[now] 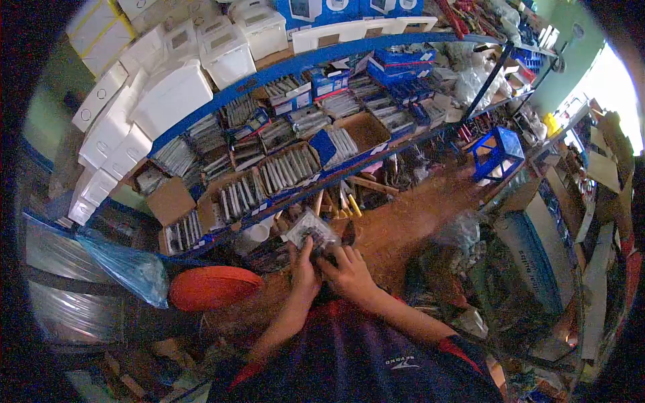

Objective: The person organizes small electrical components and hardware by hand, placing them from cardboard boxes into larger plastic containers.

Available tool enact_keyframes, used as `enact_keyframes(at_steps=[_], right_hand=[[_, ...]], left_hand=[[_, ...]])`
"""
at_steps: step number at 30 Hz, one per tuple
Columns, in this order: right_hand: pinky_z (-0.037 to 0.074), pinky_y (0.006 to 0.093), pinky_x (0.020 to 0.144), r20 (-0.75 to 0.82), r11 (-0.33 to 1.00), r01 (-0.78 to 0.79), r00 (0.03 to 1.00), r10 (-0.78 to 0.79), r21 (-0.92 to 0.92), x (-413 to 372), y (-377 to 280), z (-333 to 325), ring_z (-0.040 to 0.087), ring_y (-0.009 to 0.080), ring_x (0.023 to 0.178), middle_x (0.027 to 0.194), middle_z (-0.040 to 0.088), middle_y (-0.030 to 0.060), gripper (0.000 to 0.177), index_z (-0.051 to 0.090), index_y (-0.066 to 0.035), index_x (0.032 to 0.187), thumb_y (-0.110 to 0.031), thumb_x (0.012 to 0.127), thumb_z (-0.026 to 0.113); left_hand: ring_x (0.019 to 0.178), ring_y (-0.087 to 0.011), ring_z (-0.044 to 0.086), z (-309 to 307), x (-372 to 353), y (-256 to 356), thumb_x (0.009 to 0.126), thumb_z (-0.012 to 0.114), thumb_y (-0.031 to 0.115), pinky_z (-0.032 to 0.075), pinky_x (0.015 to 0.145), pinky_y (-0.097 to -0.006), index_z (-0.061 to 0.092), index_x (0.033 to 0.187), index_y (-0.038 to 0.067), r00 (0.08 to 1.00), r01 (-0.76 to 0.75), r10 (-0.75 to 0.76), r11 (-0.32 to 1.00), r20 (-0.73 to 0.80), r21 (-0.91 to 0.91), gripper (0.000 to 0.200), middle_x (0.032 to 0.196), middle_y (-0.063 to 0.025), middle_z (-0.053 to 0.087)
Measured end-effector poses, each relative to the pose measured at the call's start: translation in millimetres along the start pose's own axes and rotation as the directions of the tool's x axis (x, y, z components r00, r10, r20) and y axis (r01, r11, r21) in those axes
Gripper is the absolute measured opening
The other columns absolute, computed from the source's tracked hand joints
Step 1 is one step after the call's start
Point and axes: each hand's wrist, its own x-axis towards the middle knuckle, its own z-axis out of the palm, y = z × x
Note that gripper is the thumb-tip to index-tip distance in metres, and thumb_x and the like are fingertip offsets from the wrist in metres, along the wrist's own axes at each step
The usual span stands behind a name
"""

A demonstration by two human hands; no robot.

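Note:
Before my chest I hold a small clear plastic packet point(310, 228) with dark bits inside; what they are is too small to make out. My left hand point(306, 272) grips its lower left side, with the thumb lying on top of the packet. At the packet's lower right edge, my right hand point(348, 272) is closed, its fingers bent against the edge. Whether a separate small piece sits in the right fingers is hidden. Just beyond the packet lie yellow-handled tools point(352, 205) below the shelf.
A shelf with a blue edge point(322, 180) carries open cardboard boxes point(287, 168) of packets. White boxes point(176, 91) line the upper shelf. A red round stool point(215, 287) stands at left, a blue stool point(502, 153) at right. Flattened cartons point(537, 262) lean on the right.

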Motion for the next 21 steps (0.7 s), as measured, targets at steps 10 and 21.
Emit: enact_keyframes(at_steps=[10,21], right_hand=[[0.045,0.0419,0.078,-0.047,0.966,-0.057,0.996,0.071,0.252,-36.9,35.6,0.1,0.053,0.0331,0.093,0.103,0.052,0.0154,0.029,0.061,-0.005,0.098,-0.010,0.069,0.062],[0.040,0.0283,0.086,0.135,-0.177,-0.015,0.716,0.685,0.984,3.0,45.1,-53.9,0.050,0.0172,0.104,0.111,0.055,0.0096,0.010,0.059,0.000,0.085,-0.010,0.084,0.056]], left_hand=[[0.104,-0.0263,0.053,-17.9,19.4,20.1,0.086,0.057,0.013,0.047,0.087,-0.0424,0.034,0.130,0.012,0.999,-0.037,0.043,0.979,0.026,-0.201,0.050,0.116,-0.0076,0.051],[0.106,-0.0212,0.053,-10.2,-1.2,15.2,0.075,0.066,-0.002,0.043,0.092,-0.0359,0.037,0.126,0.007,0.959,0.080,-0.103,0.992,0.264,0.100,0.060,0.114,-0.0068,0.053]])
